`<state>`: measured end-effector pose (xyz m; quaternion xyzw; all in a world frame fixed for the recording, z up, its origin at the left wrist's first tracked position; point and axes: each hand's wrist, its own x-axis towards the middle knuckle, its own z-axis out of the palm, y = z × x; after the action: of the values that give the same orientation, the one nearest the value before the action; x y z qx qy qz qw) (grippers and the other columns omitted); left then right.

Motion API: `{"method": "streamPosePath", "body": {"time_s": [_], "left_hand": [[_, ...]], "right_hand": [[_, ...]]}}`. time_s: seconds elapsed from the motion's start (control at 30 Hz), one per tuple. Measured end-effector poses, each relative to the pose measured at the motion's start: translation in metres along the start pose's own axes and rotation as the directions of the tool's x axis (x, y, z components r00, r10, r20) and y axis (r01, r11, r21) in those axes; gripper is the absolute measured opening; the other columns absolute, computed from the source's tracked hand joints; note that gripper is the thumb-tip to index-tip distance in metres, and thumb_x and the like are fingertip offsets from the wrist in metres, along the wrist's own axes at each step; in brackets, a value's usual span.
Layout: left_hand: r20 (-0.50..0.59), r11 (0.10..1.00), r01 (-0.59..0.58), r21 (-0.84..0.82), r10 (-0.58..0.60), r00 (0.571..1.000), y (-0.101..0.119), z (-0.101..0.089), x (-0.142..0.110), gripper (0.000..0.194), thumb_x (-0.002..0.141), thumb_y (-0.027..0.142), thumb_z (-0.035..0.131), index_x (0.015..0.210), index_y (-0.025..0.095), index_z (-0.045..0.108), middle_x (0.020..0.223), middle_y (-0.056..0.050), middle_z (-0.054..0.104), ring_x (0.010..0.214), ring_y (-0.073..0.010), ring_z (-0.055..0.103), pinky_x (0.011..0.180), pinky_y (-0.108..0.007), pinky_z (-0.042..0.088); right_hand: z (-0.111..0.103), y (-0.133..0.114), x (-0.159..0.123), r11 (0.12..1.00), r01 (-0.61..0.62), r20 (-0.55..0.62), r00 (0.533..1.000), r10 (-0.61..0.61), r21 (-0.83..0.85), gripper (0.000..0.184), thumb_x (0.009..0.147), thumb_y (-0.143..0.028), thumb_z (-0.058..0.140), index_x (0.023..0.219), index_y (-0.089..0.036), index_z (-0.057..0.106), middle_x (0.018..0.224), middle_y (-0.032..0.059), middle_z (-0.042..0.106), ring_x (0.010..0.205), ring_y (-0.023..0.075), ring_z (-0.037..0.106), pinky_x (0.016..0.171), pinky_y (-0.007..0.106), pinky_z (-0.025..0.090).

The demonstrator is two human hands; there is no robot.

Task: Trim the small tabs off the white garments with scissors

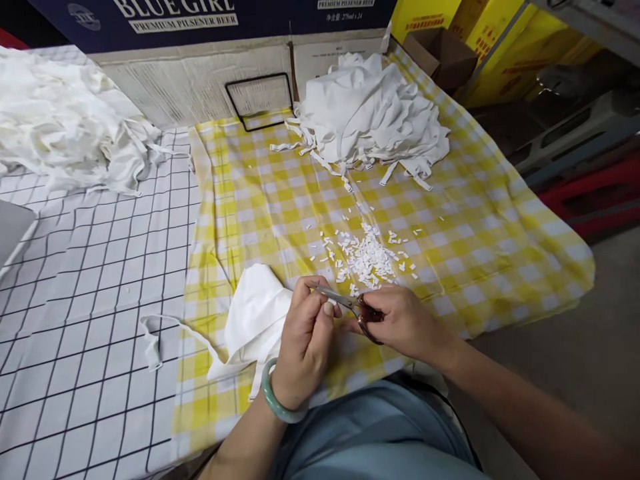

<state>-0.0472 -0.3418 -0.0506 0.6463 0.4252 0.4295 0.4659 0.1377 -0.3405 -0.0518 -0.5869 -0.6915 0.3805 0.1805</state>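
Note:
My left hand (307,330), with a green bangle (281,398) at the wrist, is closed on a white cloth piece with narrow straps (256,310). Most of the cloth lies left of the hand, and one strap trails onto the black-lined tablecloth. A small bit of white pokes out at my left fingertips. My right hand (400,320) grips scissors (367,317) by their dark reddish handles. Their blades reach left across my left fingertips; I cannot tell whether they touch the cloth. Just beyond my hands lies a scatter of tiny white clippings (369,257).
A heap of similar white cloth pieces (370,113) sits at the back of the yellow checked tablecloth (480,247). Another white heap (65,127) lies at the left on the black-lined tablecloth (95,287). A beer carton (190,80) and a black wire frame (243,123) stand behind.

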Motion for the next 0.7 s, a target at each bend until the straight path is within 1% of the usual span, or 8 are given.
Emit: {"method": "streamPosePath", "body": {"time_s": [0.1, 0.17, 0.27, 0.37, 0.43, 0.53, 0.63, 0.7], "left_hand": [[0.018, 0.998, 0.026, 0.053, -0.027, 0.999, 0.007, -0.024, 0.001, 0.028, 0.099, 0.02, 0.038, 0.077, 0.019, 0.054, 0.095, -0.006, 0.053, 0.094, -0.0178, 0.052, 0.079, -0.031, 0.044], [-0.143, 0.974, 0.052, 0.219, -0.021, 0.99, 0.009, -0.056, -0.003, 0.029, 0.099, 0.023, 0.041, 0.074, 0.019, 0.054, 0.096, -0.006, 0.056, 0.094, -0.019, 0.055, 0.081, -0.033, 0.045], [-0.415, 0.771, 0.228, 0.594, 0.05, 0.909, 0.001, -0.107, -0.022, 0.019, 0.092, 0.035, 0.055, 0.082, 0.019, 0.057, 0.11, -0.011, 0.057, 0.109, -0.0276, 0.054, 0.094, -0.044, 0.044], [-0.308, 0.599, 0.307, 0.74, -0.104, 0.946, -0.018, -0.132, -0.053, 0.056, 0.075, 0.047, 0.073, 0.12, 0.018, 0.055, 0.129, -0.016, 0.053, 0.121, -0.0368, 0.049, 0.101, -0.055, 0.041], [-0.213, 0.634, 0.299, 0.713, -0.21, 0.954, -0.03, -0.132, -0.071, 0.073, 0.072, 0.041, 0.075, 0.135, 0.021, 0.046, 0.132, -0.016, 0.053, 0.119, -0.0361, 0.052, 0.099, -0.055, 0.045], [-0.152, 0.785, 0.292, 0.547, -0.25, 0.956, -0.036, -0.126, -0.082, 0.048, 0.081, 0.024, 0.061, 0.129, 0.025, 0.053, 0.117, -0.011, 0.061, 0.107, -0.0287, 0.061, 0.091, -0.045, 0.053], [-0.185, 0.904, 0.29, 0.315, -0.241, 0.953, -0.019, -0.128, -0.065, 0.021, 0.084, 0.023, 0.057, 0.104, 0.025, 0.062, 0.09, -0.004, 0.064, 0.077, -0.0209, 0.062, 0.068, -0.033, 0.055], [-0.257, 0.958, 0.224, 0.182, -0.173, 0.951, 0.004, -0.132, -0.034, 0.015, 0.083, 0.023, 0.06, 0.098, 0.024, 0.062, 0.084, -0.002, 0.062, 0.07, -0.0177, 0.058, 0.061, -0.027, 0.052]], "right_hand": [[-0.001, 0.008, -0.004, 0.954, -0.152, 0.01, 0.988, 0.155, 0.259, 0.043, 0.078, -0.057, 0.066, 0.064, -0.02, 0.048, 0.057, -0.0035, 0.048, 0.053, 0.0103, 0.043, 0.051, 0.024, 0.033], [-0.002, 0.006, -0.002, 0.922, -0.159, 0.029, 0.987, 0.159, 0.352, 0.04, 0.077, -0.058, 0.067, 0.08, -0.021, 0.052, 0.073, -0.0007, 0.058, 0.057, 0.0118, 0.049, 0.054, 0.025, 0.041], [0.008, -0.012, 0.009, 0.96, -0.066, 0.053, 0.997, 0.053, 0.272, 0.052, 0.072, -0.055, 0.074, 0.106, -0.024, 0.051, 0.113, 0.007, 0.062, 0.085, 0.0195, 0.061, 0.077, 0.035, 0.052], [0.039, -0.041, 0.026, 0.982, 0.114, 0.107, 0.986, -0.131, 0.15, 0.074, 0.064, -0.042, 0.083, 0.124, -0.023, 0.044, 0.132, 0.0128, 0.053, 0.119, 0.03, 0.052, 0.101, 0.046, 0.044], [0.065, -0.059, 0.036, 0.961, 0.26, 0.146, 0.951, -0.272, 0.097, 0.06, 0.068, -0.025, 0.077, 0.12, -0.02, 0.047, 0.126, 0.0139, 0.056, 0.121, 0.031, 0.05, 0.103, 0.047, 0.041], [0.093, -0.083, 0.048, 0.938, 0.331, 0.193, 0.918, -0.346, 0.107, 0.03, 0.068, -0.011, 0.065, 0.093, -0.021, 0.05, 0.101, 0.0073, 0.062, 0.097, 0.025, 0.058, 0.087, 0.039, 0.048], [0.097, -0.103, 0.059, 0.908, 0.292, 0.154, 0.924, -0.349, 0.301, 0.042, 0.061, -0.017, 0.072, 0.091, -0.023, 0.044, 0.093, 0.0003, 0.06, 0.081, 0.0178, 0.058, 0.069, 0.028, 0.048], [0.085, -0.115, 0.074, 0.842, 0.362, 0.009, 0.917, -0.398, 0.4, 0.044, 0.063, -0.018, 0.071, 0.094, -0.024, 0.04, 0.092, -0.0019, 0.059, 0.077, 0.0145, 0.057, 0.065, 0.024, 0.047]]}}
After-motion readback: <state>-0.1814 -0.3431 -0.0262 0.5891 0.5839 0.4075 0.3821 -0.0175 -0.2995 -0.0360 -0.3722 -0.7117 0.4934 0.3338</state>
